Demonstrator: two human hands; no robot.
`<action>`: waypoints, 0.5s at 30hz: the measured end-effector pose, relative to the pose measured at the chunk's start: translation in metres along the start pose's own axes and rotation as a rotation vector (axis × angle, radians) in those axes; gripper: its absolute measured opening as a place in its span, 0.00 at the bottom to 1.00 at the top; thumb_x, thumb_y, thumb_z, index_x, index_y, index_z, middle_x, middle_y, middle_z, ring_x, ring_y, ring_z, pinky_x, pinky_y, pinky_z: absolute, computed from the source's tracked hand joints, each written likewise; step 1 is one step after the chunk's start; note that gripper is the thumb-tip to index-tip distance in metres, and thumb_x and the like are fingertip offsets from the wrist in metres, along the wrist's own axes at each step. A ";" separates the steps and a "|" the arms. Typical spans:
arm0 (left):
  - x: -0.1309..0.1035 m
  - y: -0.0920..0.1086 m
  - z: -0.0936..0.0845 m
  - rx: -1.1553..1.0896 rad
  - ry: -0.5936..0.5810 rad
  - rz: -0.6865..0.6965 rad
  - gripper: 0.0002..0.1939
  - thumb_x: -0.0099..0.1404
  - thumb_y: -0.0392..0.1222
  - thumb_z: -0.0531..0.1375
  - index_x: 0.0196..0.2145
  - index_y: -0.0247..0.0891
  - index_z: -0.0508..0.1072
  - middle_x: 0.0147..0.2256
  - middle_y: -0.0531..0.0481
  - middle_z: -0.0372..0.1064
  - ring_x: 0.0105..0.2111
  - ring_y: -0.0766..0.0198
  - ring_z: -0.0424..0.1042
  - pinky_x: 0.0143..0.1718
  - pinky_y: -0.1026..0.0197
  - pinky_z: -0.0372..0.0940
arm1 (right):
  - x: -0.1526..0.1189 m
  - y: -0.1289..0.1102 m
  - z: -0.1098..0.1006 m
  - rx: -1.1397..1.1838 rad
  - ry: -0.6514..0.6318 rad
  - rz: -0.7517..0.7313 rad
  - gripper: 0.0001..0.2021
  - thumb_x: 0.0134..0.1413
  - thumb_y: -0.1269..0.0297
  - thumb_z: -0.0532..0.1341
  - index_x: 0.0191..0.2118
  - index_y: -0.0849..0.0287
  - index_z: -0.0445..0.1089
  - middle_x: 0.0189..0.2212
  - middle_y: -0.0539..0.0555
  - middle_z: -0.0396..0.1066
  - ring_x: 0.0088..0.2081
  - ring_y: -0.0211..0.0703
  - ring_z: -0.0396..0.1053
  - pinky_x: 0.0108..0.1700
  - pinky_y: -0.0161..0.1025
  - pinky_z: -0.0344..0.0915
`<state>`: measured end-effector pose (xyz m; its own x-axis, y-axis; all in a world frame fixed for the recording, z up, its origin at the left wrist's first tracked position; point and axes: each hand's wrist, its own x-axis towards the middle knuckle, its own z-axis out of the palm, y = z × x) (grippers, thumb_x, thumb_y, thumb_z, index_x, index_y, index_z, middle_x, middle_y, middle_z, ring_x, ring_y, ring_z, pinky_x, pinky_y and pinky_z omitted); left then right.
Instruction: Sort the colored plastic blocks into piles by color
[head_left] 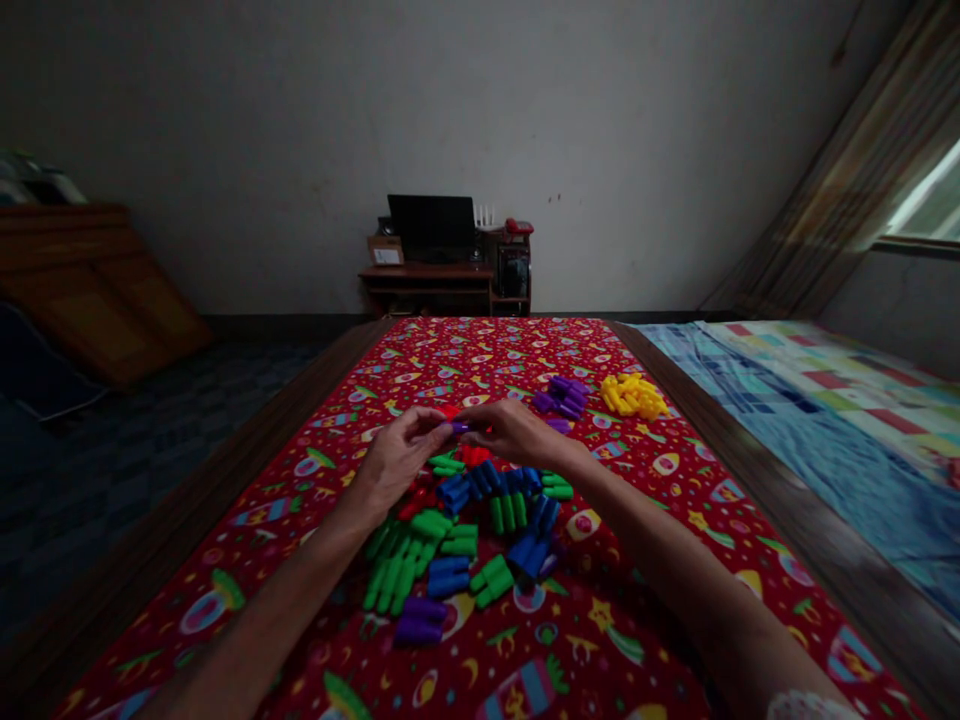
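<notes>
My left hand (405,450) and my right hand (510,428) meet above the middle of the red patterned cloth. Between their fingertips is a small purple plastic piece (460,427), pinched from both sides. Just under and in front of the hands lie red pieces (475,456), partly hidden. Nearer to me spreads a loose pile of green pieces (401,565) and blue pieces (448,577), several joined side by side. One purple piece (421,621) lies at the near edge of that pile.
Beyond my right hand sit a purple heap (568,396) and a yellow heap (634,395). The cloth (495,345) covers a bed-like surface with dark wooden edges. A desk with a monitor (431,225) stands at the wall; a second bed (750,420) is at right.
</notes>
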<state>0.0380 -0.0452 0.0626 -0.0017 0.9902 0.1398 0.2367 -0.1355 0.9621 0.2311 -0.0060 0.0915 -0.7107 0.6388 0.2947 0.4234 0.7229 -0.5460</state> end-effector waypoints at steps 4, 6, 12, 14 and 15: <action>-0.001 0.008 -0.004 0.161 -0.061 0.094 0.29 0.54 0.62 0.61 0.43 0.35 0.69 0.41 0.43 0.74 0.33 0.57 0.76 0.33 0.56 0.72 | -0.006 0.045 -0.015 -0.349 0.205 0.240 0.14 0.63 0.67 0.53 0.45 0.64 0.75 0.33 0.56 0.74 0.33 0.39 0.67 0.35 0.33 0.56; -0.006 0.018 -0.004 0.331 -0.157 0.168 0.23 0.58 0.58 0.60 0.43 0.37 0.72 0.42 0.44 0.75 0.36 0.56 0.76 0.34 0.57 0.72 | -0.011 0.069 -0.024 -0.546 0.268 0.399 0.15 0.64 0.68 0.52 0.47 0.63 0.74 0.39 0.61 0.74 0.40 0.44 0.67 0.40 0.36 0.58; -0.061 0.026 -0.008 0.718 -0.426 0.434 0.14 0.66 0.47 0.56 0.46 0.45 0.75 0.45 0.50 0.75 0.46 0.58 0.74 0.49 0.59 0.69 | -0.024 0.105 -0.024 -0.695 0.185 0.521 0.16 0.64 0.68 0.51 0.48 0.61 0.74 0.48 0.63 0.68 0.49 0.49 0.63 0.49 0.39 0.58; -0.092 0.010 -0.021 0.818 -0.453 0.482 0.16 0.66 0.48 0.56 0.51 0.52 0.72 0.50 0.53 0.73 0.50 0.58 0.72 0.52 0.59 0.68 | -0.024 0.108 -0.024 -0.657 0.216 0.481 0.15 0.63 0.68 0.52 0.47 0.63 0.73 0.48 0.63 0.69 0.48 0.48 0.63 0.50 0.39 0.57; -0.107 -0.001 -0.031 0.860 -0.454 0.516 0.19 0.65 0.50 0.57 0.54 0.56 0.69 0.53 0.55 0.71 0.52 0.58 0.70 0.52 0.58 0.68 | -0.023 0.107 -0.026 -0.637 0.246 0.453 0.15 0.63 0.68 0.52 0.46 0.64 0.74 0.47 0.63 0.69 0.47 0.47 0.64 0.50 0.38 0.57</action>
<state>0.0080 -0.1523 0.0536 0.6079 0.7659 0.2094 0.7042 -0.6419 0.3034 0.3076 0.0641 0.0469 -0.2816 0.8907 0.3569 0.9305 0.3443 -0.1250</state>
